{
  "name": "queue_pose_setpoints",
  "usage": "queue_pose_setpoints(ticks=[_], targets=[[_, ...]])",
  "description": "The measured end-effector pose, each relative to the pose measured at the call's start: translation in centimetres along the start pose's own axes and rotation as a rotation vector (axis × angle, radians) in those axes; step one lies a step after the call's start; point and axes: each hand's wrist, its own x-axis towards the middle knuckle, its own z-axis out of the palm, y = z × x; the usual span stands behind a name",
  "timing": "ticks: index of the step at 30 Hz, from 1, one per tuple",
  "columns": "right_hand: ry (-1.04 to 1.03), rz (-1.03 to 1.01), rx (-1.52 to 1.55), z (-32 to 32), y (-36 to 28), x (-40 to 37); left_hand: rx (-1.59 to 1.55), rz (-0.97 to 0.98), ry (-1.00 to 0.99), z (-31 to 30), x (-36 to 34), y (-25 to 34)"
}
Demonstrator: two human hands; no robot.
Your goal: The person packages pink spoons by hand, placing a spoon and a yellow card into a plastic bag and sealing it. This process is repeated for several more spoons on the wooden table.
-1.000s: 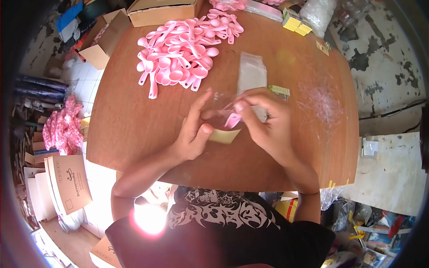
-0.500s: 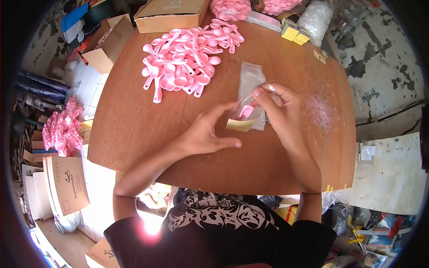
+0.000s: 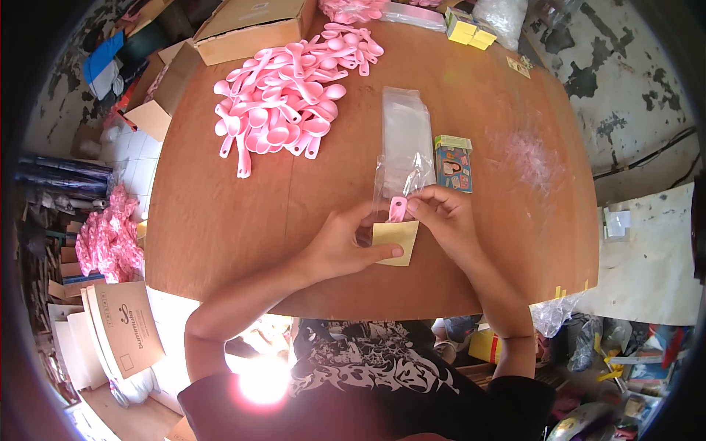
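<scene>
My left hand [image 3: 344, 239] is closed round a clear plastic bag [image 3: 382, 187], its thumb pressing on a pale yellow card [image 3: 397, 234] at the bag's lower part. Above the card shows the handle end of a pink spoon [image 3: 398, 207], with a hole in it; the rest of the spoon is hidden behind the card. My right hand [image 3: 445, 214] pinches the bag's edge beside the spoon handle. Just beyond both hands lies a stack of flat clear bags [image 3: 407, 128]. Next to it, near my right fingers, is a small printed box [image 3: 454, 165].
A large heap of pink spoons [image 3: 283, 110] covers the table's [image 3: 515, 242] back left, with a cardboard box [image 3: 254, 29] behind it. Yellow boxes [image 3: 471, 29] and a clear plastic bundle [image 3: 500, 20] stand at the back right. Thin plastic scraps [image 3: 533, 160] lie on the right.
Both hands have come closer to my body with the bag, spoon and card. My left hand, spread before, has closed on the card and bag. The printed box now shows.
</scene>
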Motion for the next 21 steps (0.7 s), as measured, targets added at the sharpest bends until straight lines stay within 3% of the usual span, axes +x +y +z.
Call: queue_pose_setpoints(ticks=[3, 5, 8, 16, 21], targets=[[-0.013, -0.012, -0.152, -0.2, 0.5, -0.3, -0.218, 0.085, 0.062, -0.2, 0.3, -1.3], [-0.002, -0.01, -0.061, 0.4, 0.8, -0.5, -0.397, 0.12, 0.126, -0.6, 0.5, -1.6], [0.004, -0.011, 0.019, 0.4, 1.4, -0.4, -0.323, 0.032, 0.126, -1.4, 0.8, -1.5], [0.049, -0.02, -0.1, 0.1, 0.5, 0.6, -0.279, 0.117, 0.19, -2.5, 2.4, -2.0], [0.021, -0.051, -0.002, -0.2, 2.0, 0.2, -0.252, 0.087, 0.211, -2.7, 2.1, -2.5]])
